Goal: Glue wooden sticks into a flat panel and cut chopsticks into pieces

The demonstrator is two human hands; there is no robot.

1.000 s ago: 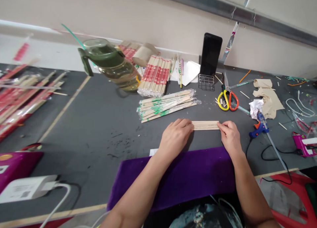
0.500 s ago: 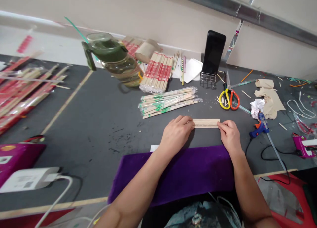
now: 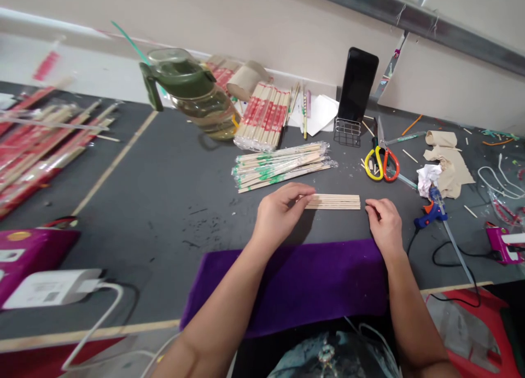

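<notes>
Bare wooden sticks, laid side by side in a flat row, rest on the dark grey tabletop just beyond the purple velvet cloth at your edge of the table. In the head view, your left hand has its fingers curled loosely over the row's left end, fingertips touching the sticks without clamping them. Your right hand lies palm down at the row's right end, fingers relaxed and half open, their tips just beside the stick ends; whether they touch cannot be told. Beyond the row lies a plastic-wrapped bundle of chopsticks with green print. Right of the row, and further back, are the yellow-and-orange-handled scissors, and nearer you a blue glue gun. Behind the bundle, a black phone stands in a wire holder, and a green-lidded jug sits to its left.
</notes>
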